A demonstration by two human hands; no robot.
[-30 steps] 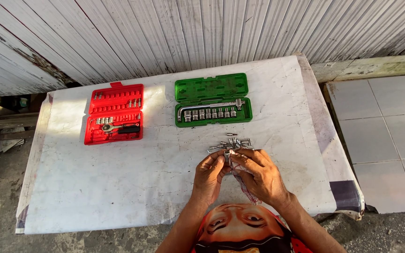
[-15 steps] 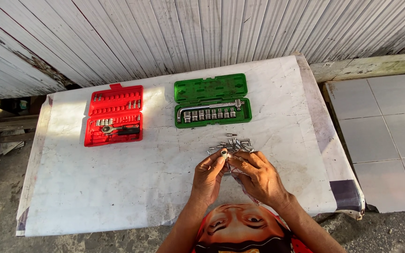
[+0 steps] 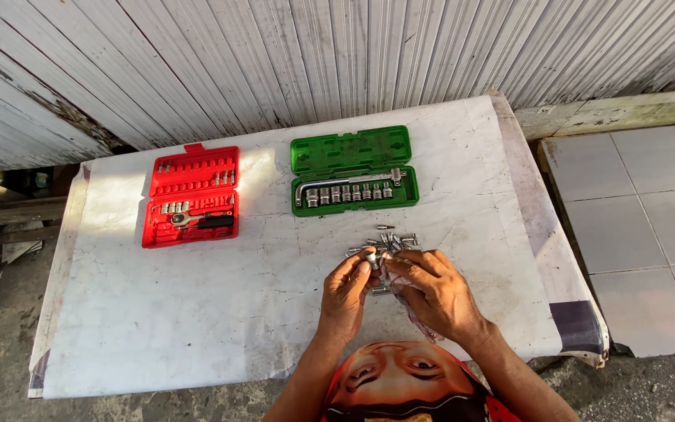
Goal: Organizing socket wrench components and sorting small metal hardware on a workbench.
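The left hand (image 3: 347, 295) pinches a small silver socket (image 3: 371, 255) between thumb and fingertips, raised just above the tabletop (image 3: 197, 312) near the middle of its near edge. The right hand (image 3: 435, 295) sits close beside it, its fingers curled around a crumpled pinkish cloth or bag (image 3: 416, 312); what exactly that material is cannot be told. The two hands almost touch at the fingertips, right over the near side of a loose pile of sockets and bits (image 3: 388, 239) lying on the white cover.

The step in hand looks like sorting or inspecting: one socket has been singled out from the pile and is being held up for a look. The socket is a short cylinder; its long axis seems to run roughly upright, tilted a little toward the far edge, with one round end facing up toward the camera. Whether that end is the open hex side or the drive side is too small to tell.

Toward the far edge lie two open cases: a green case (image 3: 353, 152) with a bent handle and a row of sockets, almost straight beyond the pile, and a red case (image 3: 191, 195) with a ratchet and small bits, nearer the far left corner. A next move would likely call for matching the socket's size to a free slot, which needs a steady pinch and a reach across the tabletop.
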